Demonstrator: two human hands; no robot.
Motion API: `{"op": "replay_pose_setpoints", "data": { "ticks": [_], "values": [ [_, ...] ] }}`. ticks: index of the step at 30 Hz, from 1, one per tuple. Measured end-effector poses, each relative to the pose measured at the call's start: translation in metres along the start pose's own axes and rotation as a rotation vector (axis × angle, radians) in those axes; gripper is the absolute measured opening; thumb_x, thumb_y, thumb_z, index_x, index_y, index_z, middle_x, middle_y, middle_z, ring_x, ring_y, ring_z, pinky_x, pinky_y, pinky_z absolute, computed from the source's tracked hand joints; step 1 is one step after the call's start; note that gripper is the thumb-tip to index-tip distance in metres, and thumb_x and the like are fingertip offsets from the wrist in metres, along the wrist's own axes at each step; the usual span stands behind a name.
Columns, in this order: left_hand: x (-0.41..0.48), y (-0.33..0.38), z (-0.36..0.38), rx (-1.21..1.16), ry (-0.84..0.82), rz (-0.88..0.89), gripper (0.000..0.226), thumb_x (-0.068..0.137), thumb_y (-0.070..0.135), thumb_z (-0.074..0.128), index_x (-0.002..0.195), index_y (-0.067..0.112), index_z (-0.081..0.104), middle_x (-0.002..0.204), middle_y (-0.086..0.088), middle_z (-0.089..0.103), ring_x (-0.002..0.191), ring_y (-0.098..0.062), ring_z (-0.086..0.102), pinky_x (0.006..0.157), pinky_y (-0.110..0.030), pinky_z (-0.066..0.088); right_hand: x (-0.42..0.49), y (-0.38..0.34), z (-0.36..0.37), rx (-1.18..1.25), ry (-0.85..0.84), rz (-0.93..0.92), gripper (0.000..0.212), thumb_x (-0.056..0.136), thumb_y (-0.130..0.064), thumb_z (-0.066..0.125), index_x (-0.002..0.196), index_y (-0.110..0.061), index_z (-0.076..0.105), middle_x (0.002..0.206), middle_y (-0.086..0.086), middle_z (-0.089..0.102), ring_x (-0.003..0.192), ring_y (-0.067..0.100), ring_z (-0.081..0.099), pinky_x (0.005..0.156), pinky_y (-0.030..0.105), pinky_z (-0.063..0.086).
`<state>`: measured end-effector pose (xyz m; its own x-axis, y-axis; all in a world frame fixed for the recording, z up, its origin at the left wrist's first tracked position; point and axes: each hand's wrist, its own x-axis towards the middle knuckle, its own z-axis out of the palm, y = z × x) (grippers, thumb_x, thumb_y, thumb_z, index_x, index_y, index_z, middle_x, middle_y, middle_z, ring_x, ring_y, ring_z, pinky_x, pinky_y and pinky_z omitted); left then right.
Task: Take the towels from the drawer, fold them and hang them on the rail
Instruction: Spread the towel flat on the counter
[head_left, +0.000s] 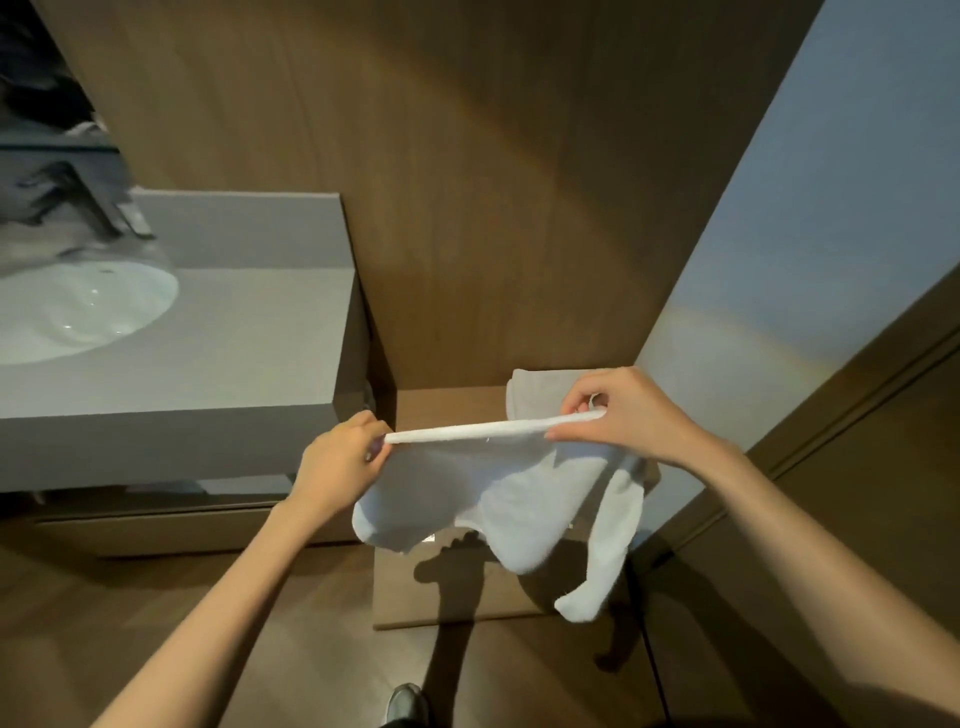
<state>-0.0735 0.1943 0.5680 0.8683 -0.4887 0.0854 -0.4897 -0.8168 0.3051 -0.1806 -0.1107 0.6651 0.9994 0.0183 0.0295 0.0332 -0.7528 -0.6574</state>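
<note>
A white towel (467, 499) is stretched between both hands above an open wooden drawer (441, 410). My left hand (337, 462) pinches the towel's left top corner. My right hand (618, 415) pinches the top edge at the right. The top edge is pulled taut and looks doubled over; the rest hangs loose, with one long tail dropping at the lower right. Another white towel (535, 387) lies in the drawer behind my right hand, partly hidden by it. No rail can be made out.
A grey vanity counter (234, 332) with a white sink basin (78, 312) and a dark tap (83, 202) stands at the left. A wood-panel wall is behind the drawer, a pale wall (831, 208) and a wooden door at the right. My shoe (405, 701) shows on the wooden floor.
</note>
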Motion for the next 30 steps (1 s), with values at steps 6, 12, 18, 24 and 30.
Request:
{"op": "replay_pose_setpoints", "data": {
  "ticks": [6,12,18,24,30],
  "values": [
    [-0.052,-0.025,-0.02,0.087,0.067,-0.075,0.016,0.095,0.03,0.055,0.092,0.016,0.062,0.088,0.0,0.053,0.075,-0.023,0.059,0.054,-0.029,0.041,-0.027,-0.004,0.006,0.047,0.071,-0.004,0.012,0.077,-0.028,0.08,0.078,-0.028,0.069,0.079,-0.013,0.065,0.078,0.004,0.06,0.064,0.011,0.048],
    [-0.081,-0.051,-0.041,0.097,0.241,-0.138,0.018,0.099,0.032,0.047,0.086,0.019,0.048,0.077,0.001,0.05,0.064,-0.024,0.053,0.047,-0.028,0.034,-0.026,-0.02,0.037,0.114,0.091,-0.027,0.013,0.08,-0.024,0.077,0.079,-0.028,0.065,0.079,-0.011,0.065,0.076,0.004,0.059,0.064,0.012,0.046],
    [-0.075,-0.09,-0.083,0.061,0.428,-0.268,0.035,0.099,0.041,0.044,0.07,0.022,0.039,0.063,0.004,0.049,0.059,-0.02,0.048,0.049,-0.029,0.033,0.009,-0.043,0.07,0.143,0.129,-0.03,0.01,0.084,-0.022,0.073,0.082,-0.023,0.063,0.078,-0.005,0.063,0.079,0.013,0.059,0.073,0.035,0.05],
    [-0.052,-0.172,-0.123,0.016,0.42,-0.303,0.04,0.096,0.049,0.046,0.069,0.02,0.04,0.055,0.004,0.047,0.056,-0.026,0.048,0.049,-0.03,0.034,0.068,-0.089,0.122,0.186,0.146,0.003,0.006,0.085,-0.027,0.072,0.085,-0.023,0.068,0.08,-0.006,0.067,0.078,0.01,0.06,0.071,0.026,0.047],
    [-0.023,-0.246,-0.156,-0.086,0.419,-0.243,0.035,0.097,0.047,0.045,0.082,0.016,0.052,0.064,-0.001,0.054,0.06,-0.024,0.051,0.049,-0.032,0.033,0.124,-0.137,0.173,0.166,0.171,0.015,0.004,0.091,-0.031,0.064,0.089,-0.028,0.066,0.084,-0.015,0.067,0.084,0.002,0.061,0.07,0.016,0.043]
  ]
}}
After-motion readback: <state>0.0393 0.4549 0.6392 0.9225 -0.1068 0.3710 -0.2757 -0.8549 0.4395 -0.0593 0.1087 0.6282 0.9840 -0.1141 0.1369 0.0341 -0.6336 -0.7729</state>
